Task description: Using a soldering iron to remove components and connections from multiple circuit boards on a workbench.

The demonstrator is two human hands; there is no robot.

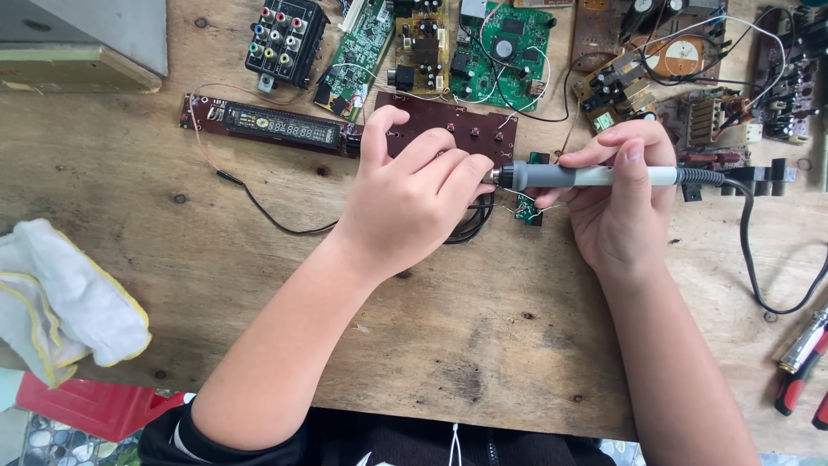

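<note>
Hands working at a wooden table (216, 259): my left hand (412, 200) is pressing down, fingers curled, on a brown circuit board (448, 129); my right hand (623, 203) is pinching a soldering iron (586, 176), its length lying crosswise, tip pointing left beside my left fingers. More boards are crowding the far edge.

Display screen (280, 127): upper left of centre, long dark rectangle with pale segmented digits, set in a narrow reddish-brown board lying flat.
Packages, labels, signs: none legible enough to tell.
</note>
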